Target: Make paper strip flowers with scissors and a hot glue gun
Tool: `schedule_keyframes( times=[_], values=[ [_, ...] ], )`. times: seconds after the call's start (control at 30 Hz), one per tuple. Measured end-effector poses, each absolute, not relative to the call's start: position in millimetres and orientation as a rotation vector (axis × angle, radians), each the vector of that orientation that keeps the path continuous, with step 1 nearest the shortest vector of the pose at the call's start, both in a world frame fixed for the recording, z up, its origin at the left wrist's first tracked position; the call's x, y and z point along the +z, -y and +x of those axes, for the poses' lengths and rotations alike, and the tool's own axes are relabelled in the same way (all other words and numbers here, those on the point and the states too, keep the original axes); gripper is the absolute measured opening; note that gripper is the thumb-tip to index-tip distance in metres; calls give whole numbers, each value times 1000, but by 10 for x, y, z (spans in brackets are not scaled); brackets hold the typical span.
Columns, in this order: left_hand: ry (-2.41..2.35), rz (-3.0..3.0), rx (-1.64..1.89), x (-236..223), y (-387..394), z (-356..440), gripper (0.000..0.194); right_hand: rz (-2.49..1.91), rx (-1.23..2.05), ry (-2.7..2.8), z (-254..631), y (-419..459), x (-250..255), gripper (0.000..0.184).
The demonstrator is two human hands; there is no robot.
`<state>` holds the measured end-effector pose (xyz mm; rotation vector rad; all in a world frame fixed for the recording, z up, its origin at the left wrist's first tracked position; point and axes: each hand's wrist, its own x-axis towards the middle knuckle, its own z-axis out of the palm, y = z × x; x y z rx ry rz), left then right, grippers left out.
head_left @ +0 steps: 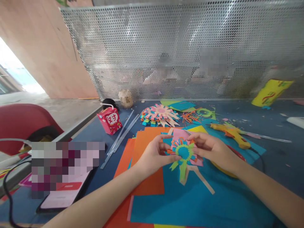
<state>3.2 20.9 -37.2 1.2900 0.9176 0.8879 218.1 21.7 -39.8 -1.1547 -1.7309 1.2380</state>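
Both hands raised above the paper, a paper flower [183, 152] held between them. Left hand [155, 153]: thumb across the near left rim of the flower, fingers curled at its far left edge, pinching it. Right hand [213, 148]: fingers bent inward, pinching the flower's right edge; how the thumb lies there I cannot tell.

Flower has a blue round centre, a lime ring about it, small looped strips on the far side, lime tails hanging toward the wearer. Pink paper shows behind it, close by the fingertips. A pale folded strip [205, 180] trails below the right fingers.

Under the left fingers, orange sheets [152, 183]; nearer than both hands, a wide blue sheet [201, 204]. Just beyond the fingertips, a pile of layered paper flowers [161, 114], and right of it a scatter of thin orange strips [191, 116]. Past the right fingers, a yellow glue gun [235, 135]. Beneath the right wrist, a red-and-yellow object, mostly hidden; cannot identify.

Left of the left fingers, clear sticks [121, 139], then a red drink carton [109, 121] with a straw. Nearer and farther left, a phone [68, 190]. Well beyond all fingers, a perforated metal panel [178, 41].
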Motion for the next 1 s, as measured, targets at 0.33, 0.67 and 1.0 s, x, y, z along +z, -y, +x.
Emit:
schedule_keyframes(
  times=[0.33,0.67,1.0],
  values=[
    [-930,1272,878,-327,-175,26,57,-1151,1278,1660,2132,-183,-329,30],
    [-975,1204,925,-288,-170,38,57,-1191,1142,1656,2104,-184,-325,21],
    [-1044,1225,1029,-330,-150,50,58,-1179,1079,1605,2032,-202,-363,28]
  ],
)
